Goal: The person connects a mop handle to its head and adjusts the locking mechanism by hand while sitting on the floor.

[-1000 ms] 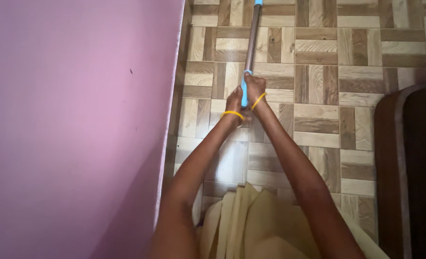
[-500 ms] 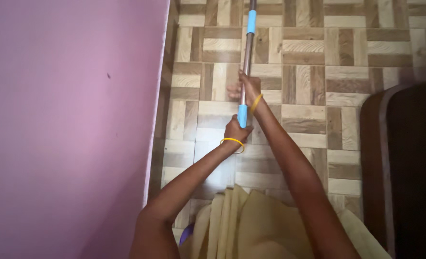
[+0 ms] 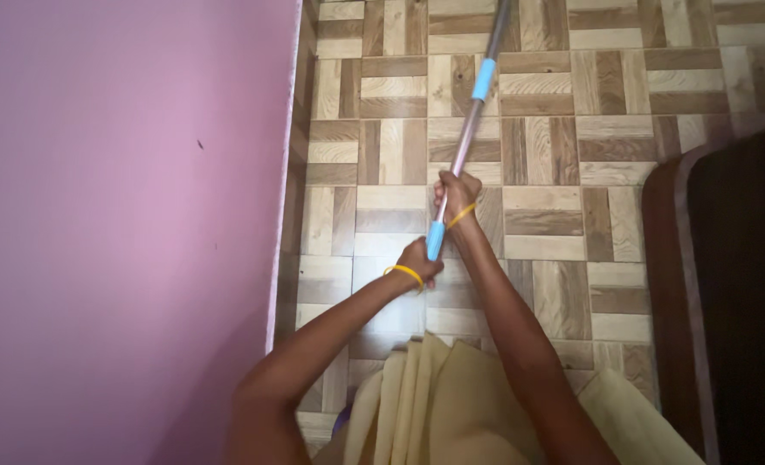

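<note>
A long metal pole (image 3: 469, 129) with blue sleeves, a mop or broom handle, runs from my hands up and away over the floor. Its head is out of view beyond the top edge. My right hand (image 3: 457, 194) grips the bare metal shaft just above the lower blue grip. Below it, my left hand (image 3: 420, 261) is closed around the blue end grip (image 3: 435, 240). Each wrist carries a yellow bangle. Pale yellow cloth (image 3: 451, 405) of my garment hangs below my arms.
A pink wall (image 3: 124, 224) fills the left side, meeting the floor along a skirting edge. The floor (image 3: 555, 172) is wood-pattern parquet tile. A dark brown piece of furniture or door (image 3: 736, 284) stands along the right edge.
Both hands have slid down and toward me, pulling the pole back. The view has shifted, so the upper blue sleeve sits lower in view and the pole leans more to the right.
</note>
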